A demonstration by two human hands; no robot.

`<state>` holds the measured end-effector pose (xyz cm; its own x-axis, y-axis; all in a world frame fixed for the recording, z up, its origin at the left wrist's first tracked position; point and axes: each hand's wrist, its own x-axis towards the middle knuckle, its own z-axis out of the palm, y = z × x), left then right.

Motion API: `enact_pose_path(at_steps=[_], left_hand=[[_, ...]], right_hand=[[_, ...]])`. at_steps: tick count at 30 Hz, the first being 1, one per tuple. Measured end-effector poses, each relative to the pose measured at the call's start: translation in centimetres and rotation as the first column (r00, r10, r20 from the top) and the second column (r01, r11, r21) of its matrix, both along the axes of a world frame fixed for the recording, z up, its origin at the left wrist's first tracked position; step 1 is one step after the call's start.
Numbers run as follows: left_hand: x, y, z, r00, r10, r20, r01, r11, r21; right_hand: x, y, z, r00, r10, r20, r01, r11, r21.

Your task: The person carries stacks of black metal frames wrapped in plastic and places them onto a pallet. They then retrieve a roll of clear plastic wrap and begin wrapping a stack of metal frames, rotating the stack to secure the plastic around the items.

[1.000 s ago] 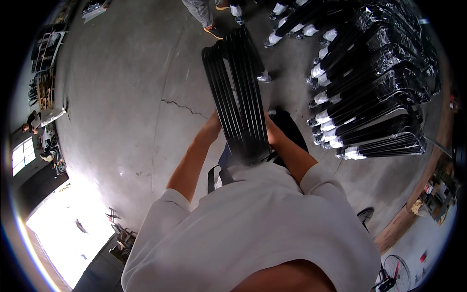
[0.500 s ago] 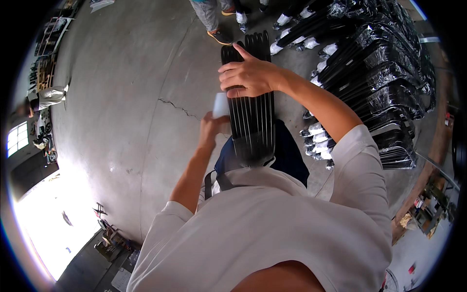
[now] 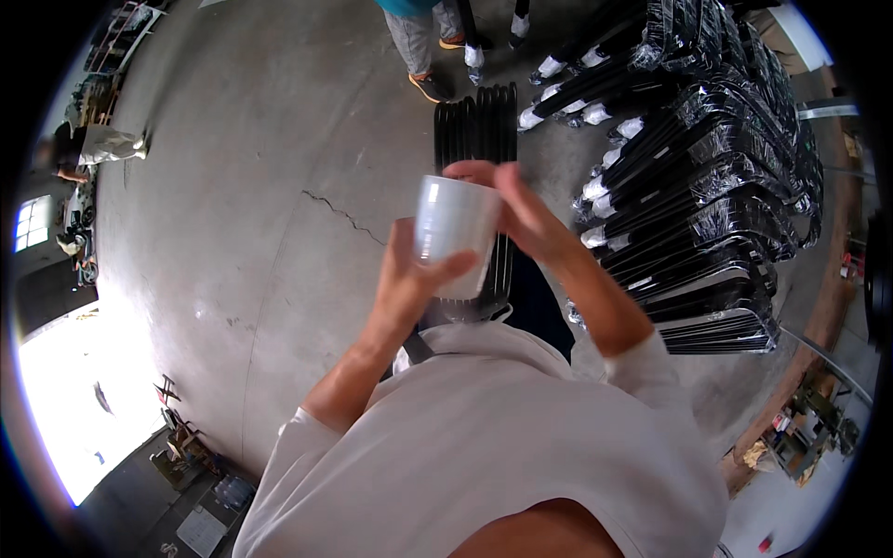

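A roll of whitish stretch film point(image 3: 456, 223) is held up in front of my body. My left hand point(image 3: 405, 284) is closed round its lower left side, the thumb lying across its front. At the roll's upper right my right hand point(image 3: 535, 223) cups its edge, fingers curving behind the top; motion smears them and the roll hides part. Beneath and beyond the roll stands a bundle of black bent tubes point(image 3: 476, 121), side by side with rounded far ends. The near part of the bundle, by my lap, is mostly covered by my hands and the roll.
Many black tube bundles point(image 3: 688, 186) with film-wrapped ends lie stacked on the right. A person's legs point(image 3: 414, 46) stand beyond my bundle. Another person point(image 3: 112, 144) is at the far left. A crack point(image 3: 339, 214) runs across the grey concrete floor point(image 3: 251, 121).
My right hand has left the top of the tube bundle and come down to the roll. The left hand has brought the roll from the bundle's left side to its front.
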<state>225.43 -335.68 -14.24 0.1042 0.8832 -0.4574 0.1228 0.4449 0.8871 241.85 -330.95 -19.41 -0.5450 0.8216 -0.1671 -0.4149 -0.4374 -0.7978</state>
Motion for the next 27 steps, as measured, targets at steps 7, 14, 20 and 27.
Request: enact_pose_path(at_steps=[7,14,20,27], left_hand=[[1.4,2.4,-0.7,0.744,-0.598,-0.297,0.622,0.783,-0.016],[1.7,15.6,-4.6,-0.096,0.149,-0.984,0.964,-0.233,-0.129],[7.9,18.3,-7.1,-0.072,0.093,-0.993,0.706,-0.699,-0.117],[10.7,18.9,-7.4,-0.081,0.042,-0.996,0.552,-0.830,-0.080]], right_hand=[[-1.8,-7.3,3.3,0.828,-0.489,0.274,0.553,0.793,-0.256],[0.3,-7.3,1.3,0.933,-0.340,0.118,0.359,0.868,-0.342],[1.4,-6.0,2.1,0.961,-0.241,0.136,0.272,0.913,-0.303],[5.9,-7.1,1.0,0.868,-0.433,0.243,0.486,0.840,-0.240]])
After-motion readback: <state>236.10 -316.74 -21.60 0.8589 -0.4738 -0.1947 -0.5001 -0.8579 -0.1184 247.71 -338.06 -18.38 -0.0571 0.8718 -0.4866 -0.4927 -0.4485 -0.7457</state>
